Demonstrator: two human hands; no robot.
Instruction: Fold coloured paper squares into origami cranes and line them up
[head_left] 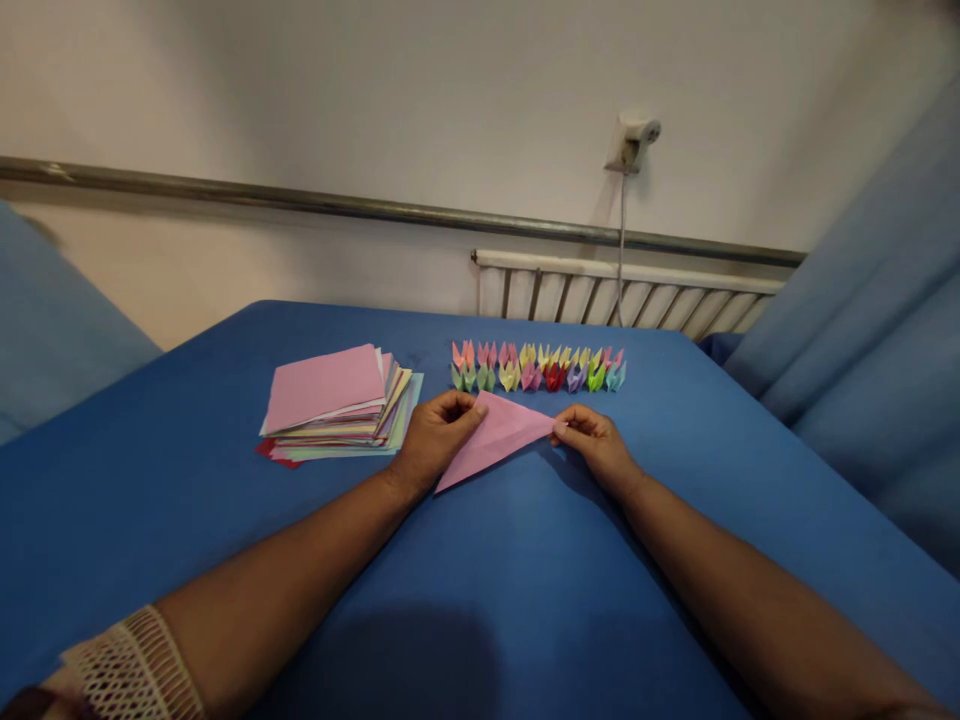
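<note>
A pink sheet of paper (499,436), folded into a triangle, is held between my two hands just above the blue table. My left hand (439,435) pinches its upper left edge between thumb and fingers. At the right-hand tip, my right hand (596,445) grips the paper's corner with thumb and forefinger. One point of the triangle hangs down toward me beside my left wrist. Behind the paper stand two rows of small folded paper cranes (531,376) in several colours.
A stack of coloured paper sheets (326,392), pink on top, lies left of my left hand. The blue table (187,420) reaches toward a wall with a metal rail (360,207), a radiator (585,290) and a plugged socket (626,145). Blue curtains (885,330) hang at the sides.
</note>
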